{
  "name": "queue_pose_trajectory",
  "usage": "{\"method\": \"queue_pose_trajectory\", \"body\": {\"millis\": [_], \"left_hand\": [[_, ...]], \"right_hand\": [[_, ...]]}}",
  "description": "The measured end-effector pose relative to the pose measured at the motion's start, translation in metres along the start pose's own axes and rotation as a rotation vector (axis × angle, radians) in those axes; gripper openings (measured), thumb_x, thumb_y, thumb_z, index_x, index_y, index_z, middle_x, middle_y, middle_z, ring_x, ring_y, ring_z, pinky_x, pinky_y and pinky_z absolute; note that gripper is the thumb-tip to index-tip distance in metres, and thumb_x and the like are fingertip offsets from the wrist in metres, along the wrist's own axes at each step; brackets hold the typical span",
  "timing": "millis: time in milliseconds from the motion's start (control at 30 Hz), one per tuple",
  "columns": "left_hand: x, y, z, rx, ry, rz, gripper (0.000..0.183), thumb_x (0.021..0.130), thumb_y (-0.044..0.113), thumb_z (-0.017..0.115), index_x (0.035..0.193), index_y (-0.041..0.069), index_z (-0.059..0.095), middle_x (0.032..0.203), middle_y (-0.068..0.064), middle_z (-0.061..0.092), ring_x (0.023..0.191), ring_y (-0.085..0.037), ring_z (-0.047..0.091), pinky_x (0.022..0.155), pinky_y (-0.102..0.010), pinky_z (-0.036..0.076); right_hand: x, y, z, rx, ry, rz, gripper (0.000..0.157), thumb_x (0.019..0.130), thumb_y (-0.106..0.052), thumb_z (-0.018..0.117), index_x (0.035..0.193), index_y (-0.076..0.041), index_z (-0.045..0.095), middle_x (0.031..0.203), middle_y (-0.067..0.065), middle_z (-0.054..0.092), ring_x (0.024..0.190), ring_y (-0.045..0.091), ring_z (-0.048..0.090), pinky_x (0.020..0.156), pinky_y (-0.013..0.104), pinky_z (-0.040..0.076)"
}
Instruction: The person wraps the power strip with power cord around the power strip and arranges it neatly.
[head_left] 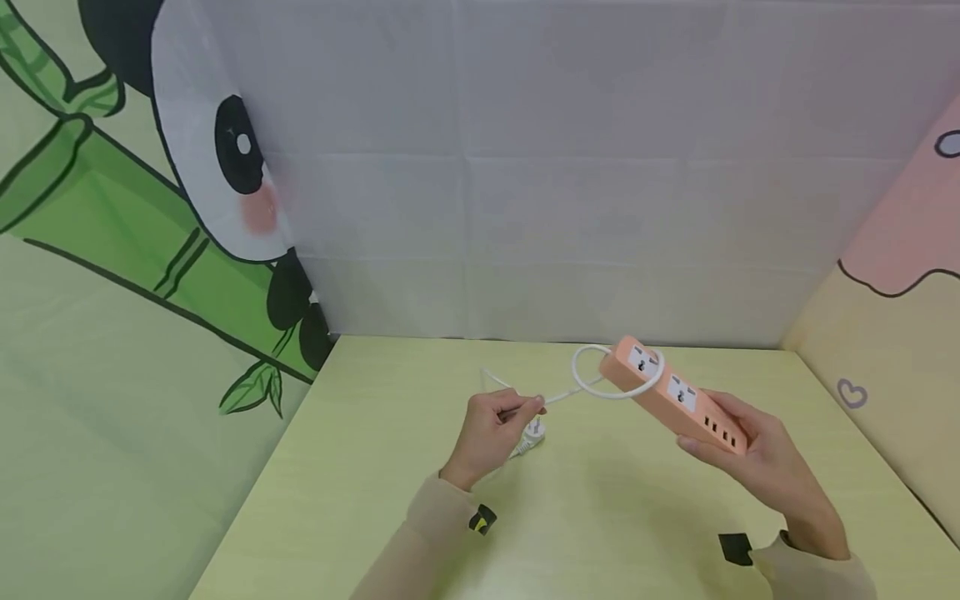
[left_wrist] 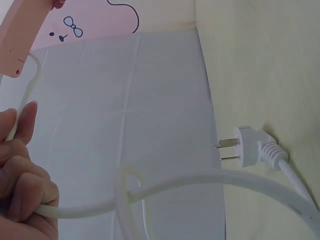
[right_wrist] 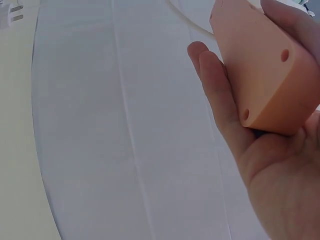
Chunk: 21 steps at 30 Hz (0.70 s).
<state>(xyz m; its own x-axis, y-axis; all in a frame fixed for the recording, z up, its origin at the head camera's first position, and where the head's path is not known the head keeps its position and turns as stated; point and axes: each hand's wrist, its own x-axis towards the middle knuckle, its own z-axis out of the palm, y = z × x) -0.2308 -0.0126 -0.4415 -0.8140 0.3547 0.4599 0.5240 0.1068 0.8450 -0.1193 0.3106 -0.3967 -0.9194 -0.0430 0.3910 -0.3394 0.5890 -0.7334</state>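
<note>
Your right hand (head_left: 772, 467) grips the near end of the orange power strip (head_left: 675, 402), thumb on one side and fingers on the other, holding it tilted above the table (head_left: 360, 475), whose surface stretches on toward its right edge. Your left hand (head_left: 486, 435) pinches the white cord (head_left: 564, 396), which loops across the strip's far end. The plug (head_left: 534, 431) lies just beside that hand, with tabletop between it and the back edge at the grey wall (head_left: 570, 208).
</note>
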Motion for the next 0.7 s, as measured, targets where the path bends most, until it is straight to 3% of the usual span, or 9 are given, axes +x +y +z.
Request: {"method": "queue_pose_trajectory", "body": {"millis": [267,700], "left_hand": [[-0.01,0.008,0.0,0.01,-0.041,0.038,0.015,0.096,0.019,0.072,0.087,0.013,0.081,0.06,0.002,0.051,0.051,-0.002,0.036,0.047,-0.017,0.028],[-0.016,0.024,-0.003,0.038,-0.098,0.093,0.014,0.095,0.017,0.073,0.086,0.011,0.082,0.06,0.003,0.049,0.054,-0.001,0.037,0.05,-0.016,0.03]], "right_hand": [[-0.004,-0.002,0.009,-0.027,0.037,0.071,0.052,0.088,-0.012,0.08,0.136,-0.011,0.06,0.103,-0.01,0.064,0.079,0.01,0.056,0.063,0.024,0.049],[-0.004,0.0,0.017,-0.032,0.087,0.123,0.056,0.088,-0.013,0.079,0.139,-0.008,0.057,0.098,-0.012,0.061,0.078,0.008,0.053,0.059,0.024,0.048]]}}
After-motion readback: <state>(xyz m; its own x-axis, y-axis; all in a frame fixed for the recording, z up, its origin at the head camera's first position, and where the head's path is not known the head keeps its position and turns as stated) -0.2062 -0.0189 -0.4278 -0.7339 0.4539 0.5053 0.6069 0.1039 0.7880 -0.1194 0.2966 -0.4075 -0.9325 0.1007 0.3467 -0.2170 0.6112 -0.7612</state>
